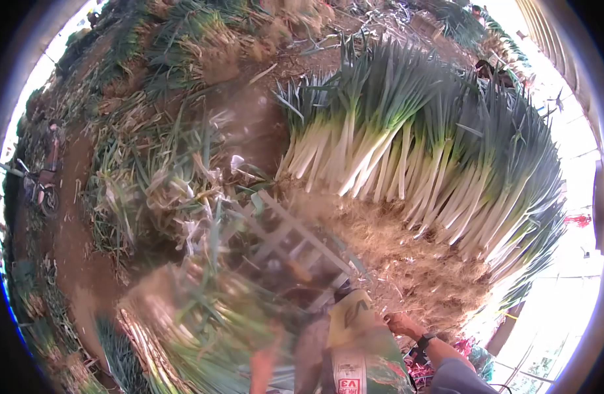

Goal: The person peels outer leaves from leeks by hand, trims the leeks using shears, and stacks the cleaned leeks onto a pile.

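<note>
Banked across the right side, leaves up and roots toward the near edge: a stack of leeks [407, 151], stems pale and close-set. Probably heavy by the armful, light singly; stems firm but likely to snap if bent hard, perhaps slick; leaves softer, easily torn. Best taken by the white shanks, just above the fibrous roots [420, 249]. At left, a heap of leaf litter [170, 177], tangled and flimsy-looking. Below that, looser leeks [151, 341] with long green tops, partly blurred. Between litter and stack, a slatted frame [305, 243]; below that, at bottom centre, a printed sheet [357, 328]. Just beside the sheet, near the roots, the right hand [403, 324], fingers bent; cannot tell whether closed on anything. Near the looser leeks, apparently the left hand [263, 368], too blurred to tell any grip. At the right wrist, a dark watch [425, 341].
</note>
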`<state>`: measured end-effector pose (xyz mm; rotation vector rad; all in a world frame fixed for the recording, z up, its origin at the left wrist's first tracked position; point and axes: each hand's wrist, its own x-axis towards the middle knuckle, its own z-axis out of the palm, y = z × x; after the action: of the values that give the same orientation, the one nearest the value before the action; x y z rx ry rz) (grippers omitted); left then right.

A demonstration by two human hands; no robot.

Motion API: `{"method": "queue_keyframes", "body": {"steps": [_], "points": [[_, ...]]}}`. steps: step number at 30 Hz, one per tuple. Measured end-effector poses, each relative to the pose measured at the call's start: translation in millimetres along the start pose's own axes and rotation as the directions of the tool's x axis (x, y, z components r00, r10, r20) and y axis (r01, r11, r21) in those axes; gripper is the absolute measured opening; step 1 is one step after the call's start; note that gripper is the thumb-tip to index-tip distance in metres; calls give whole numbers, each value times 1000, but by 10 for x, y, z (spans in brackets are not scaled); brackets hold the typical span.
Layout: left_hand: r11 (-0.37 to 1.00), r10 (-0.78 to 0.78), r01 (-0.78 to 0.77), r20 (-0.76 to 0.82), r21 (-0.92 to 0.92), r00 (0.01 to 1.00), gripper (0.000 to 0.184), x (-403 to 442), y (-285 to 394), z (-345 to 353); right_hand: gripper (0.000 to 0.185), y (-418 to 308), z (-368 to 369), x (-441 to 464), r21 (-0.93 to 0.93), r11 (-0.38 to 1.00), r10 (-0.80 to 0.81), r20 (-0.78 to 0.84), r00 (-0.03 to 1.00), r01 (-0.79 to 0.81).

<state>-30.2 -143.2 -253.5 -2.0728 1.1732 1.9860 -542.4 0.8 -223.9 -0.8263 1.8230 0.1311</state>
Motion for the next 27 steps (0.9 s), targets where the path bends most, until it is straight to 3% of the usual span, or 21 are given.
{"method": "queue_keyframes", "body": {"steps": [2,4,7,10,14,16,19,20,21,23,24,27], "points": [[984,-175,175,-7,31,985,46,-14,12,-49,39,133,-8,11,-39,996,-78,6,997,78],[987,-159,159,3,24,987,46,-21,-7,-59,36,211,-91,31,-152,968,-194,54,980,200],[999,-30,31,-30,29,999,34,8,-135,1,34,188,-160,15,5,1000,-25,-54,998,25],[990,95,-97,21,99,995,38,141,-106,-34,33,-131,-440,-152,65,991,118,0,993,-118],[891,363,-355,27,283,932,43,439,174,-105,33,-105,-493,-93,-32,997,60,-112,992,-64],[976,165,-155,-53,156,985,43,592,560,-164,36,-60,-569,-45,-19,999,39,-116,992,-41],[957,256,-248,-31,153,966,45,851,1183,-239,44,14,-735,52,141,990,13,-157,988,9],[948,296,-293,-11,121,955,45,867,1546,-264,59,19,-885,122,193,981,31,-81,996,-14],[924,373,-373,12,88,928,46,956,1795,-295,65,1,-1035,180,179,984,12,-146,989,15],[886,373,-347,-25,308,928,51,955,2657,-285,76,-130,-1352,290,146,986,-35,-264,964,76],[858,399,-369,-11,356,917,52,867,3141,-280,92,-260,-1630,343,162,983,-44,-270,962,90],[799,435,-379,-12,466,900,59,914,4083,-244,97,-864,-2580,504,387,920,75,-319,945,57]]}}
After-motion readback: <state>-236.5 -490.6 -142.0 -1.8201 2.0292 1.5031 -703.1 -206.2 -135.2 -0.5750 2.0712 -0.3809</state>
